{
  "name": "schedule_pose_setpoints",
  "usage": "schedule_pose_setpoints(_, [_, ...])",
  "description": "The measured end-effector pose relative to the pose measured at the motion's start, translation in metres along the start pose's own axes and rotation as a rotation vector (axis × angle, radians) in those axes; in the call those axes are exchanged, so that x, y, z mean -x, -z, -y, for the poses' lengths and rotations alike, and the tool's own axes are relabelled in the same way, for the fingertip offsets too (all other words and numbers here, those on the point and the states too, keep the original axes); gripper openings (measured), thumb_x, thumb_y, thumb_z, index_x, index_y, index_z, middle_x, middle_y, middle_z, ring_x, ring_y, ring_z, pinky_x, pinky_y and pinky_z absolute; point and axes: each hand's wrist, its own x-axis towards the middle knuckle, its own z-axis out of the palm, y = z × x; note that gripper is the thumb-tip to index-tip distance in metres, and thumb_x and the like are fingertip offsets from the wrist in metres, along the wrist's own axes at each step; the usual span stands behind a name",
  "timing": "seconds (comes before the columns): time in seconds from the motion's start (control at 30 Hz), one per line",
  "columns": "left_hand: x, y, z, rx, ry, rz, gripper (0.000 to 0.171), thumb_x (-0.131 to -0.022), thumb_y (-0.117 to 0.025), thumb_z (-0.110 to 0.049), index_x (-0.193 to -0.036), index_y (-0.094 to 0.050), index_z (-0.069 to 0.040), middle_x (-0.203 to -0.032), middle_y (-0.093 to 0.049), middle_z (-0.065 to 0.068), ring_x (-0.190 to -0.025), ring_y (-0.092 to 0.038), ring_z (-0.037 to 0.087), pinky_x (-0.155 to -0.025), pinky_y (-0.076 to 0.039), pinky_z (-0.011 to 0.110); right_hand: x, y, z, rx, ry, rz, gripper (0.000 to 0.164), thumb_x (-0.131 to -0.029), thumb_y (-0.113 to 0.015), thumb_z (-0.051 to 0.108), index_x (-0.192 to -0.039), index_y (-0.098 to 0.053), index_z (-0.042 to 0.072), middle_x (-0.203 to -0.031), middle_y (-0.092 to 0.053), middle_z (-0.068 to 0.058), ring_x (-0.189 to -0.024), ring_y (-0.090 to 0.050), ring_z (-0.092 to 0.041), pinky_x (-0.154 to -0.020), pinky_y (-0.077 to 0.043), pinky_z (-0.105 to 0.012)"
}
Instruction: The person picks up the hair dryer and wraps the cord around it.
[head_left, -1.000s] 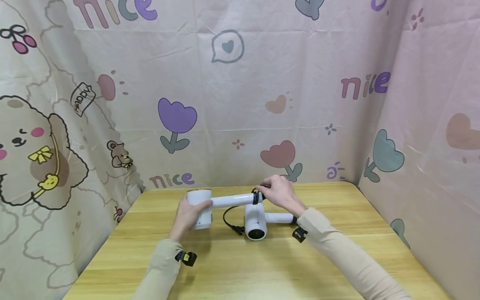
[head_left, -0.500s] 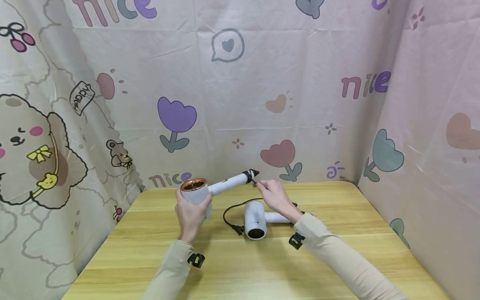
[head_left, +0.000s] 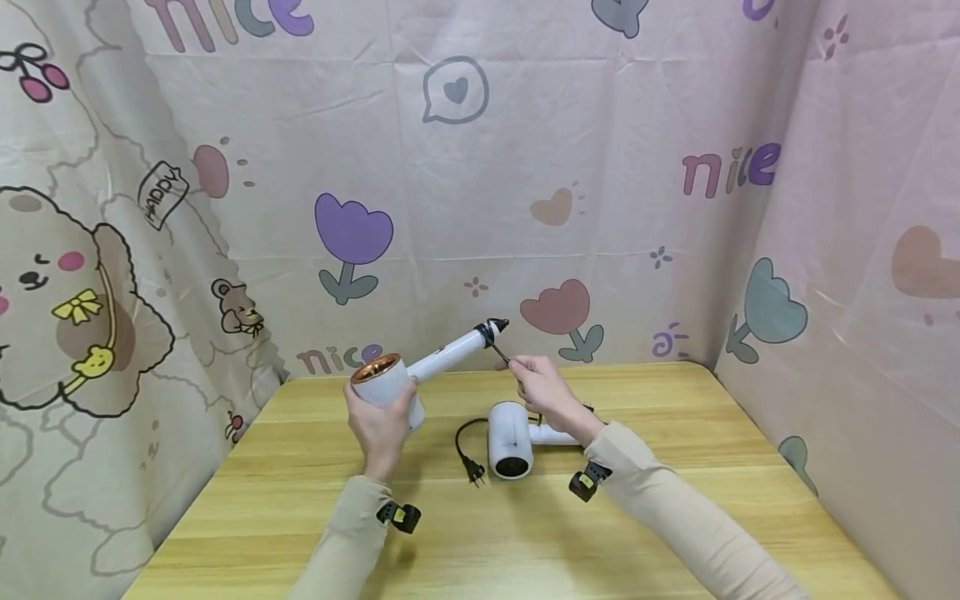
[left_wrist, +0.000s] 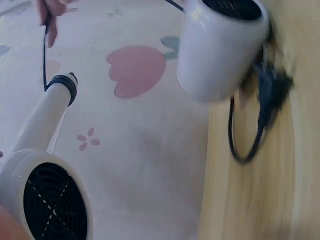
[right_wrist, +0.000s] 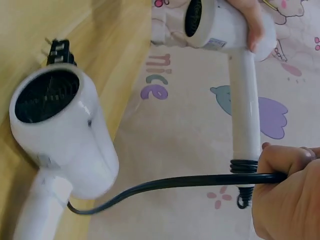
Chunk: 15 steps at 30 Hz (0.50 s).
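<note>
In the head view my left hand (head_left: 380, 429) grips the barrel of a white hair dryer (head_left: 448, 358) held above the table. Its copper-coloured rim faces up, and its handle slants up to the right. A black cord (head_left: 498, 353) is wound round the handle's end; my right hand (head_left: 551, 392) pinches it between thumb and fingers, drawn taut. The right wrist view shows the cord (right_wrist: 165, 182) running from this hand to behind a second white hair dryer (right_wrist: 75, 140). That dryer lies on the table below my right hand, its handle partly hidden by my wrist.
On the wooden table (head_left: 450, 550), a black two-pin plug (head_left: 473, 471) on a cord lies just left of the second dryer. A printed curtain (head_left: 465, 208) hangs behind the table and along both sides.
The held dryer has tilted, its handle end rising and its copper rim turning up. My right hand has come away from the handle end, pulling out cord. Lately the plug has shifted slightly.
</note>
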Motion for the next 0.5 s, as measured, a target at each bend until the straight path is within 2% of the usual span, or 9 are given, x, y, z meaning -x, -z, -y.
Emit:
schedule_pose_setpoints(0.1, [0.0, -0.001, 0.0, 0.076, 0.124, 0.036, 0.083, -0.07, -0.088, -0.024, -0.136, -0.042, -0.006, -0.112, -0.057, 0.013, -0.094, -0.057, 0.024, -0.078, -0.052, 0.034, 0.002, 0.001, -0.002, -0.043, -0.021, 0.02, 0.036, -0.107, -0.034, 0.019, -0.122, -0.059, -0.003, -0.048, -0.026, 0.008, -0.039, -0.019, -0.006, -0.037, -0.019, -0.018])
schedule_pose_setpoints(0.23, [0.001, -0.003, 0.0, 0.235, 0.294, 0.081, 0.069, -0.074, -0.085, -0.019, -0.129, -0.045, -0.008, -0.111, -0.054, 0.006, -0.09, -0.059, 0.015, -0.072, -0.056, 0.025, -0.001, 0.002, -0.011, -0.019, -0.013, 0.01, 0.036, -0.107, -0.034, 0.019, -0.118, -0.061, -0.003, -0.049, -0.026, 0.008, -0.04, -0.02, -0.006, -0.036, -0.019, -0.019])
schedule_pose_setpoints(0.37, [0.003, -0.005, -0.004, 0.371, 0.465, 0.162, 0.061, -0.079, -0.082, -0.021, -0.127, -0.046, -0.009, -0.108, -0.058, 0.003, -0.084, -0.065, 0.012, -0.072, -0.06, 0.03, -0.002, 0.005, -0.014, 0.0, 0.005, -0.003, 0.036, -0.107, -0.035, 0.02, -0.115, -0.061, -0.003, -0.05, -0.027, 0.007, -0.04, -0.02, -0.006, -0.036, -0.019, -0.018])
schedule_pose_setpoints(0.5, [0.004, -0.005, -0.006, 0.429, 0.615, 0.259, 0.06, -0.081, -0.079, -0.029, -0.125, -0.045, -0.006, -0.097, -0.065, -0.001, -0.08, -0.069, 0.013, -0.075, -0.06, 0.034, -0.004, 0.012, -0.016, -0.017, 0.01, 0.014, 0.035, -0.107, -0.036, 0.021, -0.116, -0.06, -0.002, -0.052, -0.029, 0.008, -0.041, -0.022, -0.005, -0.037, -0.02, -0.017])
